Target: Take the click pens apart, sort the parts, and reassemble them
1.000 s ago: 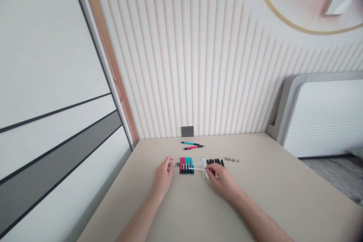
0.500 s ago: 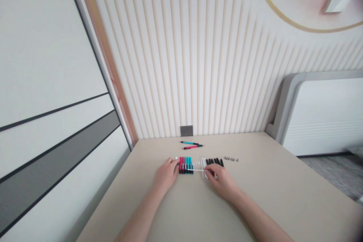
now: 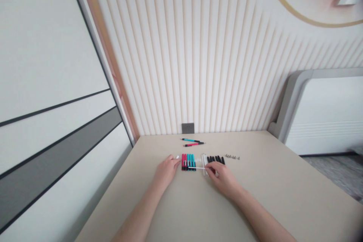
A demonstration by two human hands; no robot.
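My right hand [image 3: 222, 176] pinches a thin white pen refill [image 3: 196, 167], which points left across the lower part of a row of pink and blue pen barrels [image 3: 188, 162]. My left hand [image 3: 166, 170] rests at the row's left side, fingers together and fingertips against the pink end. A small white piece [image 3: 177, 157] shows just past those fingertips; whether they grip it is unclear. Right of the barrels lie several tiny white pieces [image 3: 197, 160], then upright-lying white refills [image 3: 204, 158]. Black grips [image 3: 216, 159] lie in a row beyond, partly covered by my right hand.
Behind the rows, a blue pen [image 3: 190, 140] and a pink pen [image 3: 193, 144] lie on the beige table [image 3: 184, 208]. Small metal tips [image 3: 232, 157] sit at the right. A ribbed wall with a dark socket [image 3: 188, 128] borders the back, a white cabinet [image 3: 56, 151] the left.
The view has shifted slightly, so everything sits a little higher and further right. Both hands keep nearly the same places, the refill still in my right fingers.
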